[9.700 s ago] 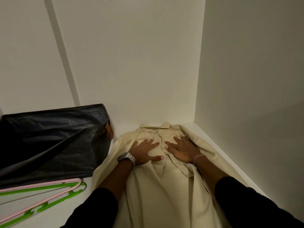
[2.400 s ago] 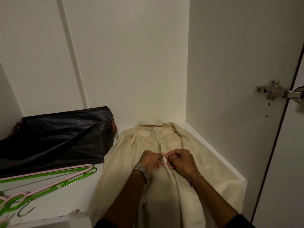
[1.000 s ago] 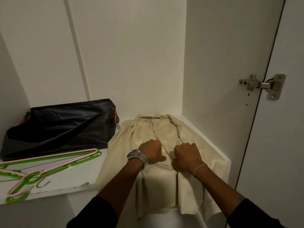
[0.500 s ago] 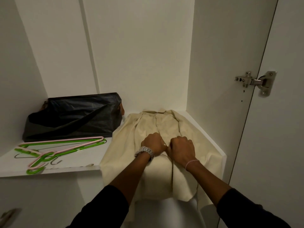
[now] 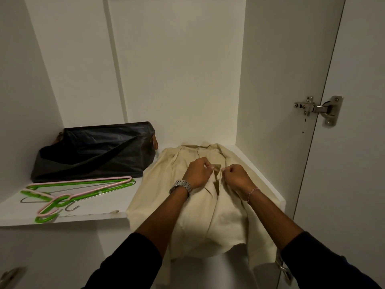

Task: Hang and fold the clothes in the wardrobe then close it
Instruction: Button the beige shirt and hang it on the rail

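Inside, a white wardrobe (image 5: 181,69) was seen, its door (image 5: 358,142) open at the right. A beige shirt (image 5: 208,215) was spread on the shelf (image 5: 68,219), its hem draped over the edge. Its front was pinched by the curled fingers of the left hand (image 5: 198,173) and right hand (image 5: 236,177). Beside it, a black bag (image 5: 93,151) and hangers (image 5: 68,195) were laid.

Dim, warm, even light with soft shadows and no glare. Straight edges bow toward the frame's borders. The lower corners look soft.
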